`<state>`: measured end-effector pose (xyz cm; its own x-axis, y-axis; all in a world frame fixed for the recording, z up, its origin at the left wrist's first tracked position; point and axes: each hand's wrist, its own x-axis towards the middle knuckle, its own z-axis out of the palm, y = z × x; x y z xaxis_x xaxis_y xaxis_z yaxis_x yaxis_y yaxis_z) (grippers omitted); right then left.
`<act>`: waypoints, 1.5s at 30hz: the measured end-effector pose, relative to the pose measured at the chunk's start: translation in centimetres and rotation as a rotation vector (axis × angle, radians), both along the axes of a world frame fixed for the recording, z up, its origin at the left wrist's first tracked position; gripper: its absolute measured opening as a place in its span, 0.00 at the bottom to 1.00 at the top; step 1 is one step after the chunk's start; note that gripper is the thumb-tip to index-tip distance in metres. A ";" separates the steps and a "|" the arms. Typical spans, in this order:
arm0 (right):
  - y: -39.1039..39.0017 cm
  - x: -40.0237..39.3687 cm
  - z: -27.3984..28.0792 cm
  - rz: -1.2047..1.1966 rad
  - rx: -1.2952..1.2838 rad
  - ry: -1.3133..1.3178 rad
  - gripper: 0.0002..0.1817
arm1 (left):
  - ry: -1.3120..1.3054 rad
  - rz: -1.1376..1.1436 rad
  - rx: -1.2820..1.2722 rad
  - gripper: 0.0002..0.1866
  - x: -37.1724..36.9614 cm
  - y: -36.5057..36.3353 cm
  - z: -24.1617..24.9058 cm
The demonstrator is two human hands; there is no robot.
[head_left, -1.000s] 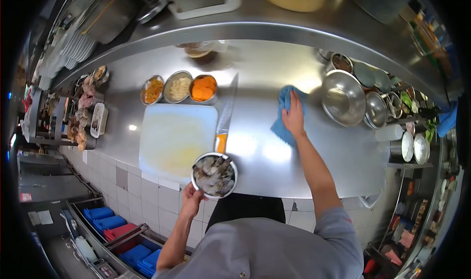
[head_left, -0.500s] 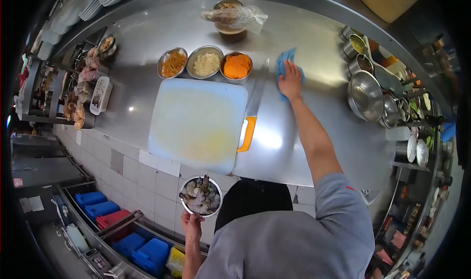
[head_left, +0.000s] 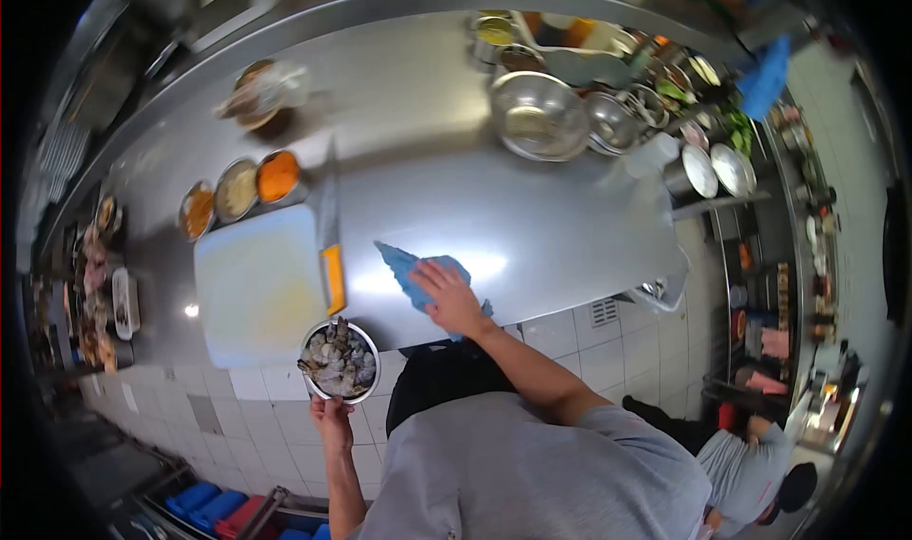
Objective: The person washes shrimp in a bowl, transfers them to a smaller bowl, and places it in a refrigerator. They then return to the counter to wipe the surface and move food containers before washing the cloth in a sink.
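My left hand [head_left: 331, 421] grips the near rim of a metal bowl [head_left: 376, 365] filled with raw shrimp [head_left: 338, 358]. It holds the bowl at the table's front edge, by the near right corner of the white cutting board [head_left: 256, 288]. Spread flat, my right hand [head_left: 449, 298] presses a crumpled blue cloth [head_left: 403, 268] onto the steel tabletop near the front edge. Between the board and the cloth lies a large knife [head_left: 332, 274] with an orange handle, blade pointing away from me.
Bowls of orange slices [head_left: 279, 176], pale chopped food [head_left: 237, 189] and orange shreds [head_left: 199, 211] stand behind the board. A plastic-wrapped bowl [head_left: 266, 98] sits farther back. Large metal bowls [head_left: 540, 115] crowd the back right. Another person [head_left: 746, 469] is at lower right.
The view has turned right. My right hand has wiped the cloth from the far side toward the front edge. The shrimp bowl, still in my left hand, is now closer to the table.
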<state>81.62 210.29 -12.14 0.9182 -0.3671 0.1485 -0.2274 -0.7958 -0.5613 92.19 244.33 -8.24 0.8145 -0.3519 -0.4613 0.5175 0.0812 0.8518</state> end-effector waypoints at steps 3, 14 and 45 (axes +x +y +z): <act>-8.6 -6.6 -1.1 -0.255 -0.005 -0.027 0.37 | -0.004 -0.054 0.027 0.10 -2.6 -4.8 1.3; -35.0 -39.4 -1.4 -1.051 -0.321 0.028 0.28 | 0.012 -0.123 0.040 0.08 -12.9 -12.6 1.7; -19.2 -31.5 0.5 -0.664 -0.119 -0.027 0.27 | 0.111 -0.724 -0.101 0.06 -17.1 -40.9 -3.1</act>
